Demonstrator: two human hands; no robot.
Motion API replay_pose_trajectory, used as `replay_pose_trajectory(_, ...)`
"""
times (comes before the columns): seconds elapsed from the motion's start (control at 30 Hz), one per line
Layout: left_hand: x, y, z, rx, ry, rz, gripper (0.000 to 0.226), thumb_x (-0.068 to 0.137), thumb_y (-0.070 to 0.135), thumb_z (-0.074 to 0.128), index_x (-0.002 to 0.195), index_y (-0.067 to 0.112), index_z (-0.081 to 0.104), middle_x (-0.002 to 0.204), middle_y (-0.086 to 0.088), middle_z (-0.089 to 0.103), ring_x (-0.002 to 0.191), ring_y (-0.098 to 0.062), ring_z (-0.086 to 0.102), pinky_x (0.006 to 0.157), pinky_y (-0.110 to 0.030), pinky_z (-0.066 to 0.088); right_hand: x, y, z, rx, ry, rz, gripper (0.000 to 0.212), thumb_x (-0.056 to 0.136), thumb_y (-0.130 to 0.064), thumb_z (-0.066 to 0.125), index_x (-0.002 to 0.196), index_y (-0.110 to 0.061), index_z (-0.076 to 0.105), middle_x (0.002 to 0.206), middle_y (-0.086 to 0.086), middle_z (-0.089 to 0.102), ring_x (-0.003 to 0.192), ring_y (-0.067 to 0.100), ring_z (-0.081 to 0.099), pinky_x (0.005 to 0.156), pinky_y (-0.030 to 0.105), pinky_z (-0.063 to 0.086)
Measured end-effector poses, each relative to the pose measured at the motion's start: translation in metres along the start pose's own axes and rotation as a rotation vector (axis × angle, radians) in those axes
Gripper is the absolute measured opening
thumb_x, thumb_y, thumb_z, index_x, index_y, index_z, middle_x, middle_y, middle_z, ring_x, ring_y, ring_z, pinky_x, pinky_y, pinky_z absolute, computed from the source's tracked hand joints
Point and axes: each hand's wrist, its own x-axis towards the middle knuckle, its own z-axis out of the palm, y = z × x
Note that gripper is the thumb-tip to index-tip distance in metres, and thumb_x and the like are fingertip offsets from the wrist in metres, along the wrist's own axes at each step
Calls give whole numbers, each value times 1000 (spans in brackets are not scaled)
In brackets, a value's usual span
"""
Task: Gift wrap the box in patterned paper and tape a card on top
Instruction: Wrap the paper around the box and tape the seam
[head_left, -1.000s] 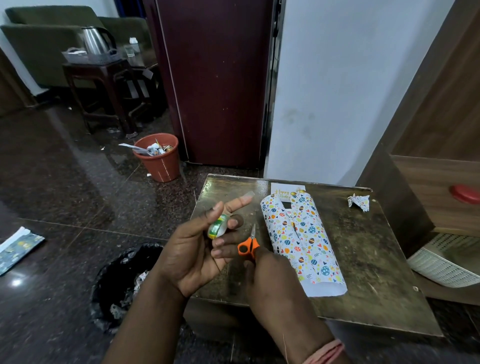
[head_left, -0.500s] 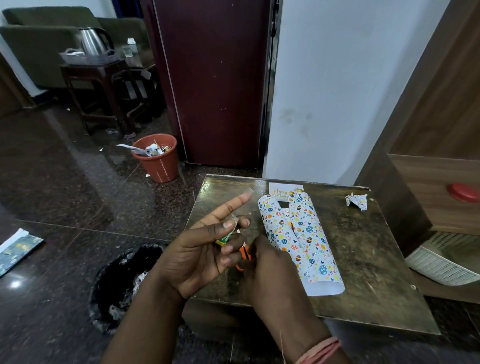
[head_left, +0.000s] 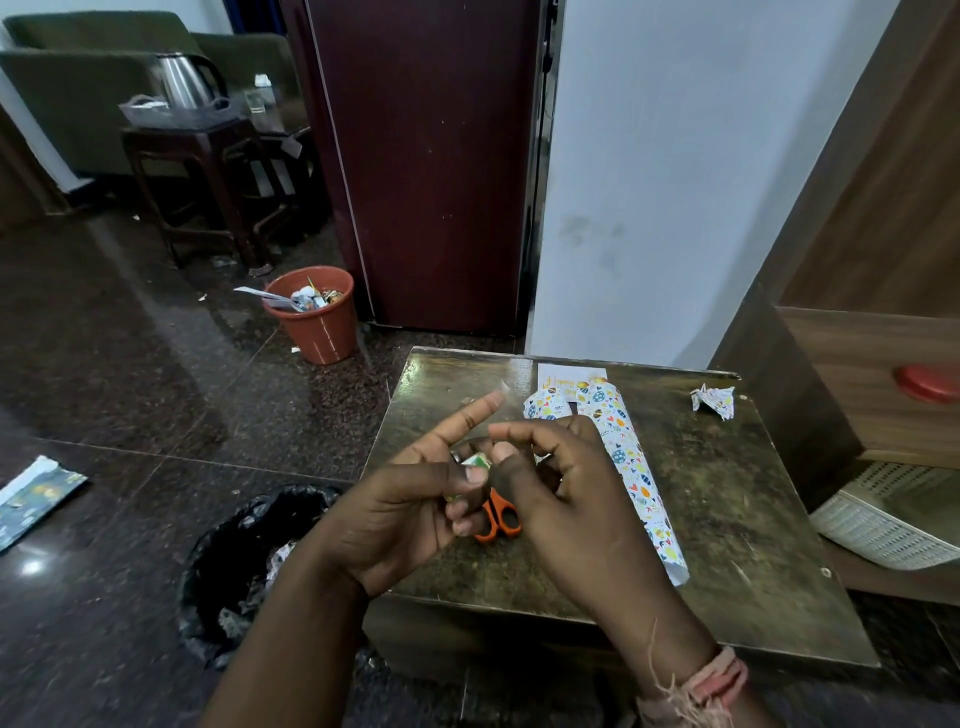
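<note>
Patterned paper, wrapped as a long package, lying lengthwise on the worn table, running from far to near just right of both hands, partly hidden behind the right wrist. Card flat at the far end of the package, its near edge tucked under the paper. Tape roll (small, with a green and white label) gripped in the left hand, thumb pressed over it, index finger pointing straight out toward the far edge with a strip of clear tape stuck at its tip. Right hand close against the left, thumb and forefinger curled in at the roll, possibly pinching its loose end, though hard to tell from this angle. Orange-handled scissors below the two hands, only the handle loops showing; resting on the table or hooked on a finger, cannot say. Thread bracelet round the right wrist.

Crumpled scrap of paper near the far right corner of the table. White basket to the right, under a wooden cabinet. Black-lined bin on the floor left of the table, holding scraps. Orange bucket farther off to the left, with paper waste inside, beside a maroon door. Kettle on a dark side table at far left, a green sofa behind. Flat printed packet on the polished floor at the left edge.
</note>
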Motion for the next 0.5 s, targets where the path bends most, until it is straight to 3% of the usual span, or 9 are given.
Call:
replay_pose_trajectory(0.07,1,0,-1,-19,9,-4,81,77,1,67,153,22,47,106,-3,66,56,-6,45,57,-24,39,1,3,2,4,-26,25,12,96,-23,67,102,-30,75,102,-7,51,87,-4,59,69,8,45)
replay_pose_trajectory(0.2,0,1,1,7,4,10,82,78,0,64,155,19,42,100,-1,71,54,-4,42,58,-24,35,4,8,2,56,-31,48,10,93,-21,71,89,-27,76,103,-6,67,87,3,66,79,24,53)
replay_pose_trajectory(0.33,3,1,1,5,49,16,75,77,-1,66,149,12,52,138,-21,54,55,-4,36,56,-24,32,5,8,-3,136,-14,58,12,91,-14,74,81,-20,74,92,-4,74,81,6,69,75,26,55)
replay_pose_trajectory(0.4,4,1,4,7,66,24,65,81,-4,62,145,6,55,151,-32,45,56,-5,31,57,-24,32,6,10,-2,151,19,74,9,91,-19,74,82,-19,74,85,4,73,75,14,68,72,36,56)
replay_pose_trajectory(0.47,3,1,4,23,85,32,54,86,-2,58,140,2,59,150,-36,44,56,-4,29,59,-22,33,6,12,-1,183,29,84,9,90,-26,73,84,-19,74,83,14,71,70,30,64,68,43,55)
replay_pose_trajectory(0.5,3,1,3,47,95,31,51,88,1,58,140,2,60,143,-35,52,57,-4,29,60,-22,34,6,12,-1,187,29,89,10,90,-26,72,84,-18,74,83,17,70,67,32,61,65,42,54)
